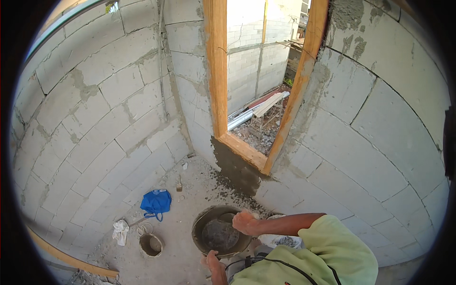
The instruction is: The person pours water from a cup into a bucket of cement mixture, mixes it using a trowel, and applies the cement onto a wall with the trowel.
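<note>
A round dark tub (195, 236) stands on the floor in front of me, with wet grey mortar (219, 236) in its bottom. My right hand (245, 223) reaches over the tub's right rim, closed in a fist. From it a rounded grey tool (226, 217) slopes down into the tub; its exact kind is unclear. My left hand (212, 261) is at the near rim with its fingers curled. Whatever it grips is hidden from this angle.
Left of the tub stand a small bucket (151, 245), a white rag (120, 232), a blue bag (156, 202) and a brush (179, 184). A wooden frame (217, 71) borders the opening ahead, with wet mortar (232, 166) below it. A white container (288, 241) is by my right arm.
</note>
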Tool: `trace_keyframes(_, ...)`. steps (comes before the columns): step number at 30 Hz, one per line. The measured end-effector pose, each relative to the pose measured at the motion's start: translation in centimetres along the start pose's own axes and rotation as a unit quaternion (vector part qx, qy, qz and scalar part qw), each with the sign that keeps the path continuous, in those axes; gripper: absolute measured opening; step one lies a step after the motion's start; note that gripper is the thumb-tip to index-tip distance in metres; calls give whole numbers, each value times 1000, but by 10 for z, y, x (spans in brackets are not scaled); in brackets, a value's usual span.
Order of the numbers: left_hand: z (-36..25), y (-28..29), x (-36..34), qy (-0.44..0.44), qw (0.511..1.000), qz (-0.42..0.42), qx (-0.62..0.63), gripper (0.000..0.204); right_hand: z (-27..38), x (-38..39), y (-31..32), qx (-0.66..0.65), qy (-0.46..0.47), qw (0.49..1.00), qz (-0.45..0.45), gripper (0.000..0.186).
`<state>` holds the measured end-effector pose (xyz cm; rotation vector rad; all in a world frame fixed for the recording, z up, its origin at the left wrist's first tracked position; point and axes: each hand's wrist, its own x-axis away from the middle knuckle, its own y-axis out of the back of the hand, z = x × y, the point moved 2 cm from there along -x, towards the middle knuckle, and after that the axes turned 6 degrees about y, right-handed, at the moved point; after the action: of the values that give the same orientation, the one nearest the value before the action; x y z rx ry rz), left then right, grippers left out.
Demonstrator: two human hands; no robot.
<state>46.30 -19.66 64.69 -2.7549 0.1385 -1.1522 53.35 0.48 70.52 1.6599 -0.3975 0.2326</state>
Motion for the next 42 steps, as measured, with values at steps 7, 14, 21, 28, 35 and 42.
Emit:
trace_keyframes(7,-6,-8,-12,-31,998,62,11,37,16,11,3,-117,97,986,65,15)
trace_keyframes(14,-19,-16,6,37,998,32,-45,32,-13,12,17,-9,-44,992,-119,7)
trace_keyframes(21,-17,-32,3,10,993,63,-98,28,0,17,0,-97,0,987,126,16)
trace_keyframes(28,3,-12,-17,11,996,16,-86,31,-26,34,36,-264,-27,955,131,22)
trace_keyframes(35,6,-20,-9,14,997,45,-66,31,-22,24,-3,-40,-65,997,2,20)
trace_keyframes(42,7,-31,0,13,994,52,-97,30,-9,27,-21,-158,15,981,113,19)
